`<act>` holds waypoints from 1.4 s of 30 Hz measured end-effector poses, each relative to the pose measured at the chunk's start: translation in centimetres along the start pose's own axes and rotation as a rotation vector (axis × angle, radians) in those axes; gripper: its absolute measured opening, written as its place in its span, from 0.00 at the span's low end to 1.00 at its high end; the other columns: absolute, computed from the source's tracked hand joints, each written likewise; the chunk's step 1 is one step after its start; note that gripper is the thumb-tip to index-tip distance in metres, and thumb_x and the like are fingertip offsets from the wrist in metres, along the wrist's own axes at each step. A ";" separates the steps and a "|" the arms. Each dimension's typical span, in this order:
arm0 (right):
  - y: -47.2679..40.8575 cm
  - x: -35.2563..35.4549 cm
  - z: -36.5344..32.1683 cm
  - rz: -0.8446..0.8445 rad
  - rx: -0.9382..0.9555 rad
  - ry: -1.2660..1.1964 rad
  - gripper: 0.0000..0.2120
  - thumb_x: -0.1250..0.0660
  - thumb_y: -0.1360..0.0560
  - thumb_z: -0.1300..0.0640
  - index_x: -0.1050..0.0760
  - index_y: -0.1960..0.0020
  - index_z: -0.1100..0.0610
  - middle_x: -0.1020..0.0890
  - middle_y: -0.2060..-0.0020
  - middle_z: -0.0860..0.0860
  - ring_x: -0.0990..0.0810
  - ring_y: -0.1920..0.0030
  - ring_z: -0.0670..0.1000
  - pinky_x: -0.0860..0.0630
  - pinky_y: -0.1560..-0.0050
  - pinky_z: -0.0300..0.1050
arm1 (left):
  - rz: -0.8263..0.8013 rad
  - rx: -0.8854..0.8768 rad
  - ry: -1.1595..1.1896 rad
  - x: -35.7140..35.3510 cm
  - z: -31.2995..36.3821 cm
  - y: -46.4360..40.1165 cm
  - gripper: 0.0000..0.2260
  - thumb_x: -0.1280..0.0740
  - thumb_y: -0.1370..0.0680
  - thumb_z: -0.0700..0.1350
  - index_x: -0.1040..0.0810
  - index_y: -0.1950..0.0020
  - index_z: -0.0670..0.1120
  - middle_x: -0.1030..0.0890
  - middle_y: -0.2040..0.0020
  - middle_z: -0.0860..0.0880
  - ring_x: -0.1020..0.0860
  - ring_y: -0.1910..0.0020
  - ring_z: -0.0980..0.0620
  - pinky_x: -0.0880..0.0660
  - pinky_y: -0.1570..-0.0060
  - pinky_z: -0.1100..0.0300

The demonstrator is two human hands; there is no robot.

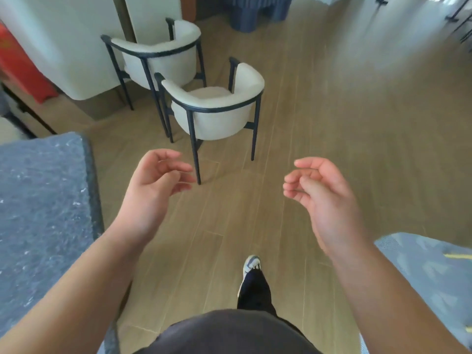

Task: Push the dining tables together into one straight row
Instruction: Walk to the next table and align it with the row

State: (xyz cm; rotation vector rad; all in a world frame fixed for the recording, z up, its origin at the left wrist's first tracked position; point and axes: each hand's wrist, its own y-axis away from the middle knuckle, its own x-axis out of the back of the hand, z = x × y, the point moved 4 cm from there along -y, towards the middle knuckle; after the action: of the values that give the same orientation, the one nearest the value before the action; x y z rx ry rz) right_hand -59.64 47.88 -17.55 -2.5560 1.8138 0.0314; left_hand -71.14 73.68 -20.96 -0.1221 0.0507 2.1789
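Hanging loosely curled, the left hand (155, 185) and right hand (319, 190) held nothing. A grey table (43, 200) was cropped at left.

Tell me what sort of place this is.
Probably a dining room, perhaps in a restaurant or café. Two matching white armchairs with dark frames stand on a wood-plank floor, and a grey-covered table sits at the left. Both hands are empty and touch nothing.

Dark grey speckled table (43, 200); cream chairs (214, 111), black frames; tan wood-plank floor (332, 123).
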 end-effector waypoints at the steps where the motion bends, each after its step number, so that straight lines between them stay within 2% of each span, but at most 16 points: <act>1: -2.3 -0.8 0.1 -0.027 0.003 -0.008 0.12 0.40 0.26 0.63 0.21 0.48 0.54 0.16 0.59 0.52 0.18 0.56 0.52 0.21 0.52 0.43 | 0.031 -0.005 -0.015 0.1 0.0 -1.5 0.14 0.41 0.24 0.34 0.25 0.43 0.46 0.16 0.54 0.50 0.17 0.55 0.47 0.19 0.52 0.53; 5: -11.9 -4.8 0.1 -0.207 0.016 -0.008 0.12 0.40 0.26 0.62 0.22 0.46 0.55 0.17 0.59 0.51 0.18 0.56 0.51 0.21 0.51 0.45 | 0.161 -0.054 -0.059 0.8 1.1 -7.8 0.14 0.42 0.20 0.30 0.24 0.42 0.46 0.16 0.53 0.49 0.17 0.53 0.45 0.19 0.49 0.50; 10: -23.5 -12.8 -0.9 -0.458 0.013 -0.018 0.11 0.40 0.26 0.61 0.22 0.47 0.55 0.17 0.59 0.50 0.18 0.56 0.50 0.21 0.50 0.46 | 0.393 -0.095 -0.084 3.9 3.2 -14.4 0.14 0.43 0.19 0.29 0.25 0.42 0.45 0.17 0.54 0.48 0.16 0.54 0.46 0.18 0.50 0.53; 11: -24.9 -13.8 -1.4 -0.463 0.016 -0.012 0.11 0.40 0.26 0.62 0.23 0.47 0.55 0.17 0.60 0.50 0.18 0.56 0.50 0.21 0.50 0.46 | 0.424 -0.086 -0.094 4.2 3.4 -15.1 0.14 0.43 0.19 0.29 0.25 0.42 0.44 0.17 0.53 0.48 0.16 0.54 0.47 0.18 0.51 0.54; 13: -29.3 -21.0 -0.4 -0.614 -0.035 -0.020 0.11 0.40 0.26 0.62 0.23 0.47 0.56 0.17 0.60 0.50 0.18 0.57 0.50 0.21 0.51 0.46 | 0.616 -0.053 -0.100 8.7 2.8 -16.6 0.13 0.43 0.19 0.29 0.25 0.41 0.42 0.17 0.53 0.47 0.17 0.55 0.48 0.18 0.51 0.55; 15: -30.7 -22.9 -0.3 -0.634 -0.030 -0.031 0.11 0.40 0.26 0.62 0.23 0.47 0.56 0.18 0.60 0.50 0.18 0.57 0.50 0.21 0.52 0.44 | 0.631 -0.051 -0.085 9.8 2.4 -16.8 0.13 0.43 0.19 0.28 0.25 0.42 0.42 0.17 0.54 0.47 0.17 0.56 0.48 0.18 0.52 0.56; 18: -33.8 -31.7 1.4 -0.807 -0.046 -0.034 0.12 0.41 0.26 0.63 0.24 0.47 0.56 0.18 0.60 0.50 0.19 0.57 0.50 0.21 0.52 0.45 | 0.796 -0.022 -0.061 15.7 1.1 -19.2 0.15 0.43 0.20 0.27 0.24 0.45 0.44 0.16 0.57 0.50 0.17 0.58 0.49 0.18 0.53 0.54; 20: -35.7 -37.3 2.6 -0.865 -0.073 -0.010 0.12 0.41 0.27 0.63 0.24 0.47 0.56 0.18 0.60 0.50 0.19 0.57 0.50 0.21 0.53 0.45 | 0.875 -0.022 -0.043 19.6 0.1 -21.4 0.16 0.43 0.21 0.27 0.24 0.45 0.45 0.16 0.57 0.51 0.17 0.58 0.48 0.18 0.52 0.53; 28: -44.4 -56.8 2.8 -0.960 -0.076 0.077 0.11 0.40 0.26 0.61 0.23 0.46 0.54 0.17 0.59 0.49 0.17 0.55 0.51 0.20 0.50 0.48 | 0.905 0.000 -0.066 33.8 1.7 -33.7 0.15 0.42 0.20 0.29 0.24 0.45 0.47 0.15 0.56 0.52 0.16 0.57 0.50 0.18 0.53 0.57; 35: -51.6 -69.9 2.3 -1.080 -0.049 0.081 0.11 0.40 0.25 0.60 0.23 0.46 0.54 0.17 0.58 0.50 0.17 0.55 0.51 0.20 0.50 0.48 | 1.039 -0.028 -0.077 43.3 3.2 -41.3 0.13 0.41 0.21 0.33 0.23 0.43 0.47 0.15 0.52 0.48 0.16 0.54 0.47 0.18 0.52 0.57; 42: -58.7 -86.5 5.9 -1.384 -0.038 0.110 0.11 0.41 0.25 0.61 0.23 0.46 0.54 0.17 0.58 0.49 0.18 0.55 0.51 0.19 0.50 0.49 | 1.346 -0.024 -0.062 51.4 0.7 -48.3 0.13 0.39 0.23 0.37 0.22 0.45 0.50 0.15 0.52 0.48 0.16 0.54 0.45 0.18 0.53 0.56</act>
State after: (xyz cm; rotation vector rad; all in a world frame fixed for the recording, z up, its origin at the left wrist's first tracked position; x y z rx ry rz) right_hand -32.82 149.04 -21.97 -3.2000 -0.2426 -0.0837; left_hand -60.94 143.36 -25.27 -0.0203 0.0856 3.5259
